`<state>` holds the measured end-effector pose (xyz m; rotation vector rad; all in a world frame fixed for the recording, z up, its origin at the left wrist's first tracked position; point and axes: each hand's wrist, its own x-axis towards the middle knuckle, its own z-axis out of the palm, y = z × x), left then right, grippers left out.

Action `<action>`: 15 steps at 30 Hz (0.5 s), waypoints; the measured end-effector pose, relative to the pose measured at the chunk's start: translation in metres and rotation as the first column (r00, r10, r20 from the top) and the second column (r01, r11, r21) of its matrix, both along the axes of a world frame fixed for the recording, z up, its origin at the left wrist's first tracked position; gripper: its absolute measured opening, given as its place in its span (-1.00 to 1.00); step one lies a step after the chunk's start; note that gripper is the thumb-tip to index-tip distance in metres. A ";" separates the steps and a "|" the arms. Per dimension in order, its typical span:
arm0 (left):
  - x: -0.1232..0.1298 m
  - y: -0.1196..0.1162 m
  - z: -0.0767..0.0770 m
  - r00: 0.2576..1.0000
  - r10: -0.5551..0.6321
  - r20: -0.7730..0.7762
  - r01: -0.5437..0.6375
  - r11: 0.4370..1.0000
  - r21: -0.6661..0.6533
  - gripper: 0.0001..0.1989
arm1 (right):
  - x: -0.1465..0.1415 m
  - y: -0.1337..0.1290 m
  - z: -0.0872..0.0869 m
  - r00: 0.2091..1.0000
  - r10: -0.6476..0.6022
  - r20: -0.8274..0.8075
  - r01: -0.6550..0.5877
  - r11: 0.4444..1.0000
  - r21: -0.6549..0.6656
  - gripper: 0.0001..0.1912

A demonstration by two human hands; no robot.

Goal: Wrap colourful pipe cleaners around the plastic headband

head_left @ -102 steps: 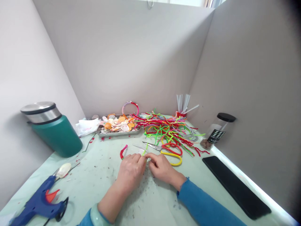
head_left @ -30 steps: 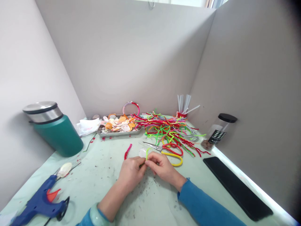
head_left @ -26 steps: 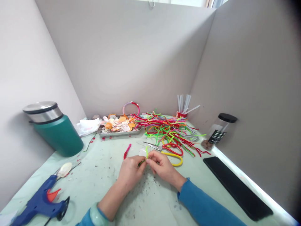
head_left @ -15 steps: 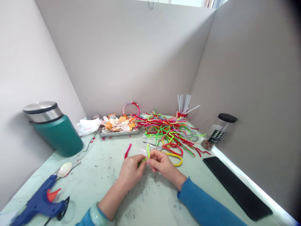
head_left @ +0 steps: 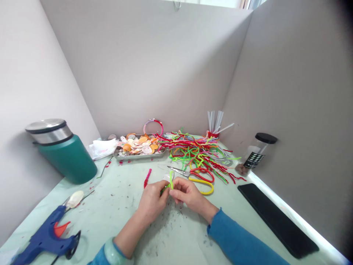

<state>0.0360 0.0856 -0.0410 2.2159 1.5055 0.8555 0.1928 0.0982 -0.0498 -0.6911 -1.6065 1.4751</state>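
A bright green fuzzy stem (head_left: 171,180) stands up between my two hands, over the middle of the table. My left hand (head_left: 153,198) pinches its lower part, and a red-pink fuzzy piece (head_left: 147,178) sticks up beyond that hand's knuckles. The fingertips of my right hand (head_left: 186,193) are closed on the green stem from the other side. Just past my fingers lies a small clear round piece (head_left: 166,177), partly covered. Scissors (head_left: 190,173) with red and yellow handles lie open beyond my right hand.
Behind are a metal tray (head_left: 140,157) of discs, a tangled heap of coloured stems (head_left: 193,147) and a wrapped ring (head_left: 153,127). At left are a green bottle (head_left: 68,158) and a blue glue gun (head_left: 46,235); at right, a jar (head_left: 253,154) and a black slab (head_left: 277,219).
Both hands have shifted slightly left with the green stem. The red-pink piece has moved left along with my left hand.
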 end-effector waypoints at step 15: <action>-0.002 0.000 -0.002 0.996 0.050 -0.071 -0.050 0.999 0.007 -0.76 | 0.001 0.003 -0.002 0.940 -0.276 0.198 0.252 0.958 0.139 -0.72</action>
